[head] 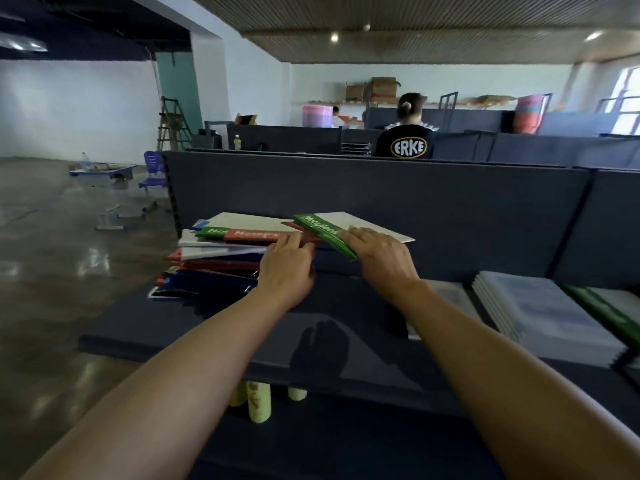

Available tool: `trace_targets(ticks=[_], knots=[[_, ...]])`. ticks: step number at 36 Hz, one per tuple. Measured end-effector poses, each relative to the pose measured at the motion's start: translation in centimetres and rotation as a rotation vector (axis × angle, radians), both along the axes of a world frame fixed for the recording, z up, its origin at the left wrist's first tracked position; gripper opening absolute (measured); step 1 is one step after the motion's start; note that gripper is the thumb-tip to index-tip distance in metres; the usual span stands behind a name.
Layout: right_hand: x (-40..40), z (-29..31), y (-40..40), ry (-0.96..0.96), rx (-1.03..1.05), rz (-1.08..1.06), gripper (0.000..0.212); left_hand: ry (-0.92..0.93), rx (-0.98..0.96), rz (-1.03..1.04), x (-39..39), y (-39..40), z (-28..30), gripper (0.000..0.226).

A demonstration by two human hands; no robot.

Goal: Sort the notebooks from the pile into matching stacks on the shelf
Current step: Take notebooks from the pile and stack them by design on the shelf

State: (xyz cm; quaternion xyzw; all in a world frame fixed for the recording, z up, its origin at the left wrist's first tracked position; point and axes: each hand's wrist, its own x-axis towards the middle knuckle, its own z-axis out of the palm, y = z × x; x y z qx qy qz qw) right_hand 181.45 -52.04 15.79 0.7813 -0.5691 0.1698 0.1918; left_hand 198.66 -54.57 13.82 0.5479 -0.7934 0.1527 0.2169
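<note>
Left hand (pixel 285 263) rests on the untidy pile of red, blue and white notebooks (pixel 214 258) at the left end of the dark grey shelf (pixel 194 327), fingers curled onto a red-spined notebook (pixel 256 234). Right hand (pixel 379 252) pinches a green-spined white notebook (pixel 346 226), lifted and tilted. Sorted white stack (pixel 543 313) and green-edged stack (pixel 613 306) lie to the right.

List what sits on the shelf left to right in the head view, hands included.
mixed notebook pile → left hand → green notebook → right hand → white stack → green-edged stack
</note>
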Motion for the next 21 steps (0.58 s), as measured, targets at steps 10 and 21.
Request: trace_targets(ticks=[10,21], knots=[[-9.0,-1.8,7.2,-0.013,-0.002,-0.244,0.062,-0.021,0.039,-0.248,-9.0,2.5,-2.0,0.025],[-19.2,-2.8,15.6,-0.053,-0.156,-0.403,0.054,0.08,0.172,-0.401,-21.8,8.2,-2.6,0.029]])
